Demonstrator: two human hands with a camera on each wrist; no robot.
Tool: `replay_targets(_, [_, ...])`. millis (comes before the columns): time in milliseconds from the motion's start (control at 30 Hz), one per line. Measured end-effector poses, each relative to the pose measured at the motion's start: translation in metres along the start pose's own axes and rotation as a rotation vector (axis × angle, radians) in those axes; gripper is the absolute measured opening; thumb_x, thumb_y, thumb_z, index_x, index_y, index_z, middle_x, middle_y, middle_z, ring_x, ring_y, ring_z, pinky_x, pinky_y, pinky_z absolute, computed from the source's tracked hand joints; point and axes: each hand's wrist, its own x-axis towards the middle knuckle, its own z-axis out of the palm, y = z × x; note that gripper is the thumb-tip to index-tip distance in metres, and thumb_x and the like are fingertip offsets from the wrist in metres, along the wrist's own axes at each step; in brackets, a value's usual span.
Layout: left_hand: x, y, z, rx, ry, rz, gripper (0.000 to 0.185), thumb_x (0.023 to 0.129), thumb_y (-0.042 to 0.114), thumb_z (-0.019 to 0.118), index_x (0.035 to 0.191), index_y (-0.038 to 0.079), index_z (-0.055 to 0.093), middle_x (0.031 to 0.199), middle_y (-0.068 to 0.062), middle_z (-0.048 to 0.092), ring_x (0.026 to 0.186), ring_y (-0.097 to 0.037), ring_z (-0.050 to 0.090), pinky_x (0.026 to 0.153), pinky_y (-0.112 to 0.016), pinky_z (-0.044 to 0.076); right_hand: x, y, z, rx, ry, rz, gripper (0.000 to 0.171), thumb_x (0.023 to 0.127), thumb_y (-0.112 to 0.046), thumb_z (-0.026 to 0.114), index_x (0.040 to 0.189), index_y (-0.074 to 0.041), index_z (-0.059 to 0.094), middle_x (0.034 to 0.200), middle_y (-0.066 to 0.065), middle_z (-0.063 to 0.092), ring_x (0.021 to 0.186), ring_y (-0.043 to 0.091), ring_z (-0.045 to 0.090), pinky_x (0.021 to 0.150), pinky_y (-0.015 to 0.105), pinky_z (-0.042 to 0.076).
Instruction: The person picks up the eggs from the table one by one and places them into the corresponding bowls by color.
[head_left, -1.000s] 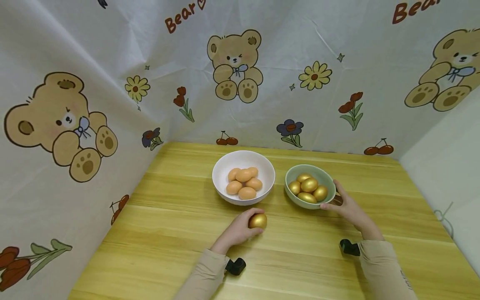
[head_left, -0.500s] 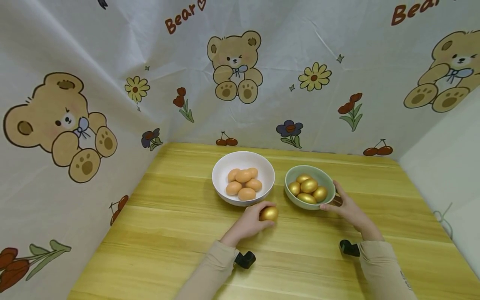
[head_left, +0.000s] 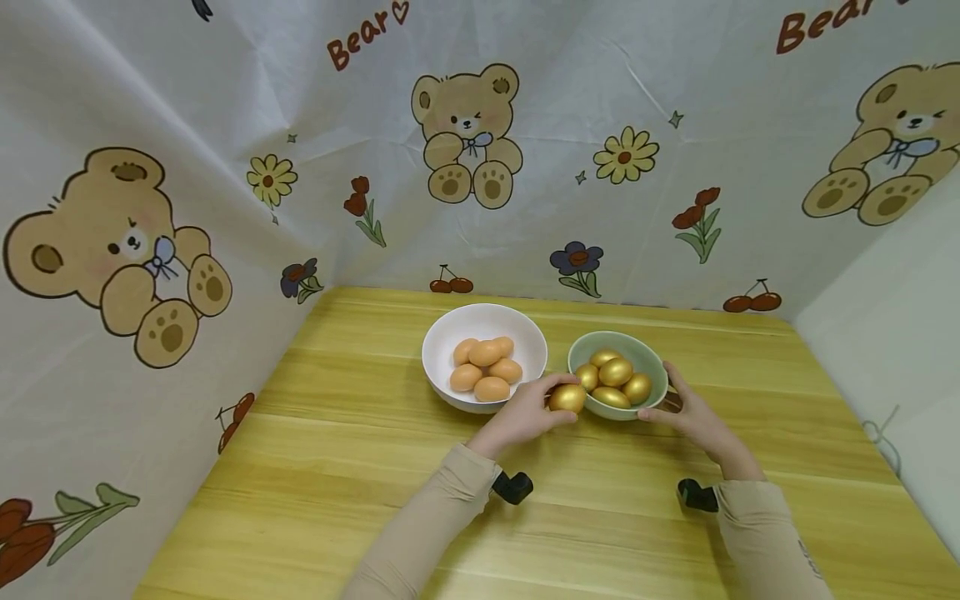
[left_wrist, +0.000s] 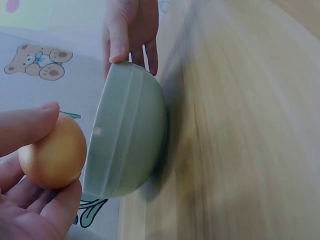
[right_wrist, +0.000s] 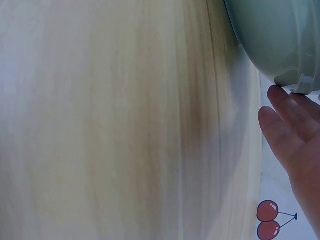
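**Gold egg held at the rim of the green bowl**

Nearest the viewer, two beige sleeves reach forward over the wooden table, each with a small black camera mount at the wrist.

The left hand holds a gold egg just off the table, toward the middle of the surface. In the left wrist view the egg sits between the thumb, which presses on its top, and the curled fingers cupped beneath it, so the hand grips it from both sides. The egg is just beside the outer wall of the green bowl, at its near-left rim; whether the two touch cannot be told.

The right hand lies against the right side of the green bowl, thumb at the near rim and fingers curved round the far side. In the right wrist view its fingers are fairly straight and meet the bowl's foot.

Inside the green bowl lie four gold eggs. Just left of it, nearly touching, stands a white bowl holding orange-brown eggs.

Beyond the table's far edge hangs a cloth printed with bears, flowers and cherries.
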Motion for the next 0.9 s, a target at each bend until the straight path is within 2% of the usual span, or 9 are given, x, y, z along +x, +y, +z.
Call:
replay_targets(133, [0.014,0.002,0.002,-0.022,0.019,0.003,0.050,0.084,0.019,0.070,0.130,0.012,0.053,0.124,0.001,0.055,0.107,-0.006,0.051,0.088,-0.021,0.043,0.001,0.001,0.000,0.003,-0.002,-0.003,0.099,0.088,-0.017,0.065,0.146,-0.008,-0.014,0.147,0.032,0.004,0.127,0.053,0.018,0.097,0.063,0.026])
replay_targets(300, [0.029,0.004,0.006,0.004,0.044,-0.015,0.048,0.083,0.022,0.072,0.127,0.016,0.055,0.119,0.002,0.058,0.104,-0.006,0.053,0.084,-0.020,0.044,0.001,0.001,0.000,0.005,0.000,-0.005,0.099,0.088,-0.016,0.066,0.147,-0.008,-0.014,0.147,0.032,0.005,0.127,0.054,0.018,0.096,0.064,0.026])
replay_targets(400, [0.035,0.003,0.007,0.006,0.053,-0.040,0.048,0.082,0.023,0.073,0.126,0.018,0.055,0.117,0.001,0.059,0.102,-0.007,0.054,0.082,-0.021,0.045,0.000,-0.001,0.001,0.002,-0.002,0.002,0.100,0.088,-0.017,0.066,0.147,-0.009,-0.014,0.146,0.033,0.005,0.127,0.054,0.019,0.096,0.064,0.027])
replay_targets(567, [0.043,0.000,0.010,-0.006,0.066,-0.060,0.053,0.081,0.027,0.074,0.129,0.014,0.053,0.114,0.002,0.059,0.100,-0.008,0.054,0.080,-0.022,0.046,0.000,-0.001,0.001,-0.003,-0.001,0.014,0.101,0.087,-0.018,0.067,0.147,-0.010,-0.015,0.146,0.034,0.006,0.127,0.054,0.019,0.095,0.064,0.028])
replay_targets(767, [0.057,-0.002,0.015,0.005,0.072,-0.034,0.056,0.079,0.026,0.076,0.128,0.011,0.053,0.113,0.003,0.059,0.099,-0.007,0.054,0.081,-0.021,0.045,-0.001,-0.002,0.000,-0.004,0.001,0.012,0.101,0.088,-0.018,0.066,0.146,-0.010,-0.015,0.146,0.033,0.004,0.127,0.055,0.018,0.095,0.065,0.026])
replay_targets(900, [0.067,0.000,0.018,0.017,0.026,0.004,0.051,0.077,0.018,0.077,0.122,0.010,0.055,0.111,0.005,0.059,0.096,-0.005,0.053,0.080,-0.017,0.044,-0.002,-0.003,0.001,-0.006,-0.005,0.013,0.099,0.089,-0.018,0.065,0.147,-0.010,-0.015,0.146,0.033,0.006,0.127,0.053,0.020,0.096,0.065,0.027])
